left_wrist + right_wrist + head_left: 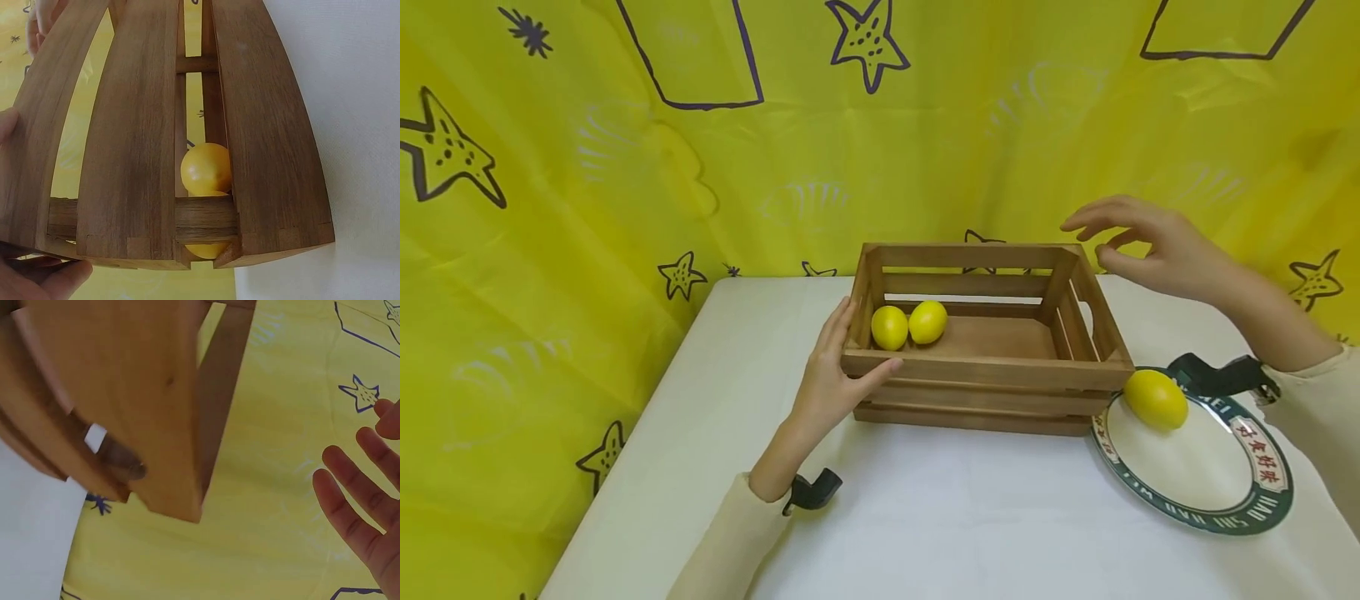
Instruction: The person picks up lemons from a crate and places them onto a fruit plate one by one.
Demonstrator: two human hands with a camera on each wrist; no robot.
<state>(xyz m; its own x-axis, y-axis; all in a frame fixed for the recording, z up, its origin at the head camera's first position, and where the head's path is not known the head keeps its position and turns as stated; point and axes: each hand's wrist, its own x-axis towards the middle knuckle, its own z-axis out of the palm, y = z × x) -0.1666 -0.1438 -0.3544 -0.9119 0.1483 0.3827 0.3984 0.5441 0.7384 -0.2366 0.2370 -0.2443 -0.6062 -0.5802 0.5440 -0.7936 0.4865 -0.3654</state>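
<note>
Left hand [829,379] braced on crate [985,371] at its near-left corner, thumb along front rail, fingers up the end. Lemon [1156,399] on plate [1195,492], just beside the crate. Two lemons [907,325] inside, left end. Right hand [1150,243] aloft past far-right corner, fingers spread, apparently holding nothing.

The head view looks forward and down from well back, while both wrist views sit close against the slatted brown wooden crate [985,333] [156,144] [125,394], filling their upper left, all three sharing it.
</note>
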